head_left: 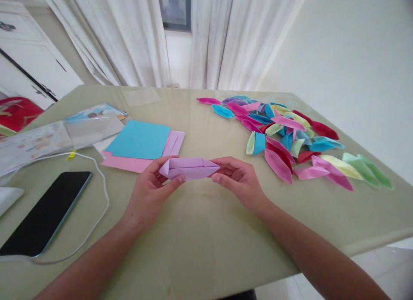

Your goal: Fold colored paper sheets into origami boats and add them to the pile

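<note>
A folded lilac paper boat [190, 167] is held level above the table between both hands. My left hand [155, 186] pinches its left end, the thumb in front and the fingers behind. At the pointed right end, my right hand [240, 177] grips the tip between thumb and fingers. A long slit runs along the top of the folded paper. Behind my left hand lies a stack of square paper, with a blue sheet [142, 138] on top and pink sheets [127, 163] under it. Some fingertips are hidden behind the paper.
Many folded paper boats [279, 162] in several colours spread over the table's right side. On the left are a black phone [48, 214], a white cable [106, 188] and clear plastic packaging [87, 130]. The table's edge [371, 248] runs along the right front.
</note>
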